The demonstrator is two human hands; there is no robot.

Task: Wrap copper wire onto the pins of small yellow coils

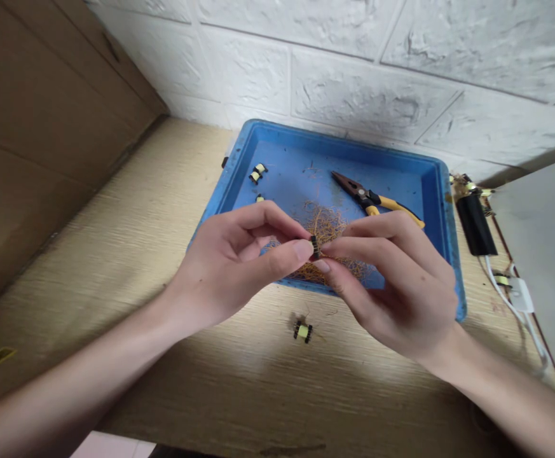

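Note:
Between thumb and forefinger, my left hand (pixel 239 254) pinches a small coil transformer (pixel 315 247), its black pin side facing right. My right hand (pixel 391 273) closes its thumb and fingertips against that same pin side; any fine wire between them is too small to make out. Both hands are above the front of a blue tray (pixel 442 191). Beneath the fingers lies a tangle of copper-coloured wire scraps (pixel 327 222). Another small transformer with yellow tape (pixel 302 331) rests on the table in front of the tray.
Long-nose pliers (pixel 365 198) with yellow-black handles lie in the tray's right half. More yellow-taped transformers (pixel 258 173) sit at its left. Right of the tray are a black cylinder (pixel 476 224) with a white cable and a white block (pixel 520 294). A white brick wall (pixel 334 83) stands behind.

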